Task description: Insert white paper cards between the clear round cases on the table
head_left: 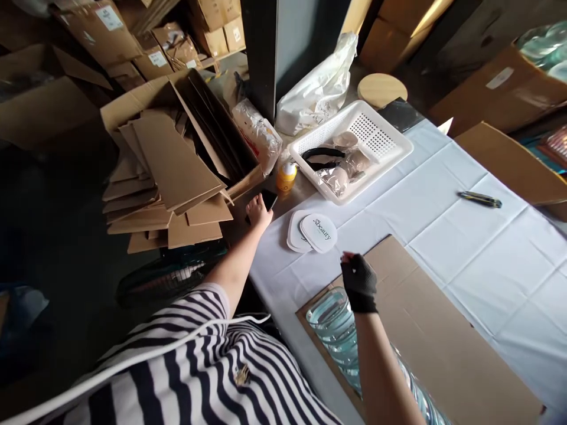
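My left hand (259, 212) is closed around a flat black phone (269, 199) at the table's left edge. A black fingerless glove covers my right hand (359, 280), whose fingers are curled with no object showing in them. Below that hand are a sheet of brown cardboard (425, 313) and a row of clear bluish glass or plastic bowls (332, 327), lying on their sides and partly hidden by my forearm. Between my hands lie two small stacks of white rounded cards, the front stack (319, 232) printed with dark lettering.
A white plastic basket (398, 149) holds wrapped items and a black band. Near it stands a yellow bottle (286, 177). A utility knife (479, 199) lies on the pale tablecloth (443, 236). Left of the table, a carton (248, 180) overflows with cardboard pieces (168, 153).
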### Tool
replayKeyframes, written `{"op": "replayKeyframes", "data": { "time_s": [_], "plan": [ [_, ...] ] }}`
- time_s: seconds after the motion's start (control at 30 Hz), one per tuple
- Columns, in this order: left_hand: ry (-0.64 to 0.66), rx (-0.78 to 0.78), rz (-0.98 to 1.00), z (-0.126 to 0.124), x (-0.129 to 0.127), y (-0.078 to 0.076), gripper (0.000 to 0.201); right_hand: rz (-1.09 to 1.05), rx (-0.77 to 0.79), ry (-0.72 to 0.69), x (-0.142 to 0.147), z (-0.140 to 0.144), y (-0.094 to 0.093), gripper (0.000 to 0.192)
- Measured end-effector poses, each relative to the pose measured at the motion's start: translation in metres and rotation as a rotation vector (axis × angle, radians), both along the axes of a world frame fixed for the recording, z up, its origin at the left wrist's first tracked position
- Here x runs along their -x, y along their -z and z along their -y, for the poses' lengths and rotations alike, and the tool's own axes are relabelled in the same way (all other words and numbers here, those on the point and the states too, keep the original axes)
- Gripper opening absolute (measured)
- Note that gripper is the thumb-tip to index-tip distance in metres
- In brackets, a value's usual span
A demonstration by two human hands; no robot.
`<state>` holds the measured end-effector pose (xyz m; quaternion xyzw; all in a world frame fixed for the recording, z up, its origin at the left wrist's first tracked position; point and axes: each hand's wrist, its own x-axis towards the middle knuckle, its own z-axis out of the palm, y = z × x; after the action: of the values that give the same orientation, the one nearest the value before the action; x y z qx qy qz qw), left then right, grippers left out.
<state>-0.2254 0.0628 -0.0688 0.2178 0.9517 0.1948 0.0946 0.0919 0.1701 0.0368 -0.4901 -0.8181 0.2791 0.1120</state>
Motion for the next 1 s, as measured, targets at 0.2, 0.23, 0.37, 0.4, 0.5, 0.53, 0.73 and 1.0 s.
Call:
{"op": "replayKeyframes", "data": {
  "time_s": [0.2, 0.23, 0.37, 0.4, 0.5, 0.53, 0.73, 1.0],
  "plan": [
    [0.17, -0.197, 0.038, 0.005, -0.03, 0.0, 0.09, 0.156, 0.388, 0.297, 0.045, -0.057, 0.066, 0.084],
    [0.244, -0.283, 0.078, 0.005, -0.043, 0.002, 0.089, 0.158, 0.42, 0.333, 0.048, -0.061, 0.072, 0.086],
    [0.418, -0.524, 0.351, 0.002, -0.106, 0.021, 0.087, 0.125, 0.421, 0.392, 0.056, -0.063, 0.077, 0.085],
    [0.394, -0.539, 0.4, 0.0, -0.119, 0.025, 0.087, 0.137, 0.411, 0.39, 0.059, -0.062, 0.076, 0.085],
    [0.28, -0.557, 0.462, -0.01, -0.141, 0.033, 0.088, 0.218, 0.387, 0.355, 0.069, -0.055, 0.075, 0.085],
    [0.252, -0.564, 0.471, -0.012, -0.143, 0.034, 0.088, 0.236, 0.392, 0.336, 0.073, -0.05, 0.076, 0.085],
    [0.107, -0.618, 0.565, -0.02, -0.136, 0.028, 0.085, 0.091, 0.464, 0.386, 0.077, -0.007, 0.099, 0.065],
    [0.003, -0.695, 0.683, -0.022, -0.132, 0.019, 0.08, -0.181, 0.527, 0.574, 0.075, 0.018, 0.106, 0.052]
  ]
}}
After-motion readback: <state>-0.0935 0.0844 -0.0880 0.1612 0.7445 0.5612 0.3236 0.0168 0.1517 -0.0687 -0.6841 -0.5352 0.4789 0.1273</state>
